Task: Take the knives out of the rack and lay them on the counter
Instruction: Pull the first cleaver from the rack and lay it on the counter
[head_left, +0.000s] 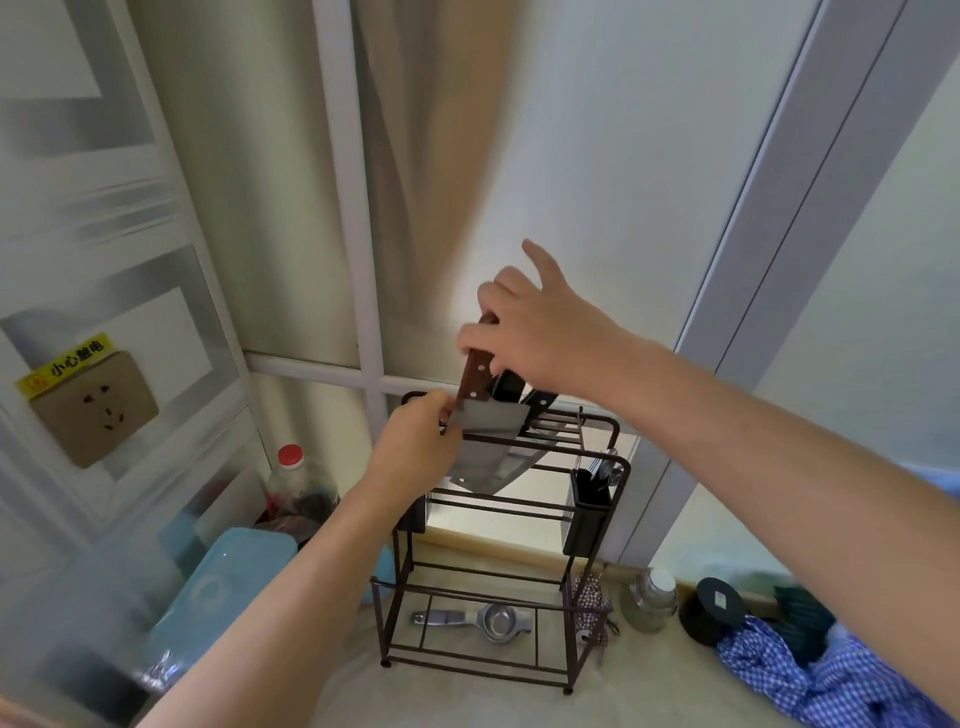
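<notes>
A dark brown wire rack (498, 587) stands on the pale counter (467, 696) against the wall. A cleaver (491, 421) with a wooden riveted handle sticks up from the rack's top, its broad steel blade partly raised out of the slot. My right hand (540, 327) grips that wooden handle from above, with the index finger pointing up. My left hand (421, 447) holds the rack's top rail at the left, touching the cleaver blade. Two other knives with black handles (511, 387) stay in the rack just behind the cleaver.
A metal lemon squeezer (478, 621) lies on the rack's bottom shelf. A black utensil cup (589, 514) hangs on its right side. Left are a blue plastic box (218, 587) and a red-capped bottle (296, 483). Right are a glass jar (649, 597), a black tin (711, 608) and blue checked cloth (810, 680).
</notes>
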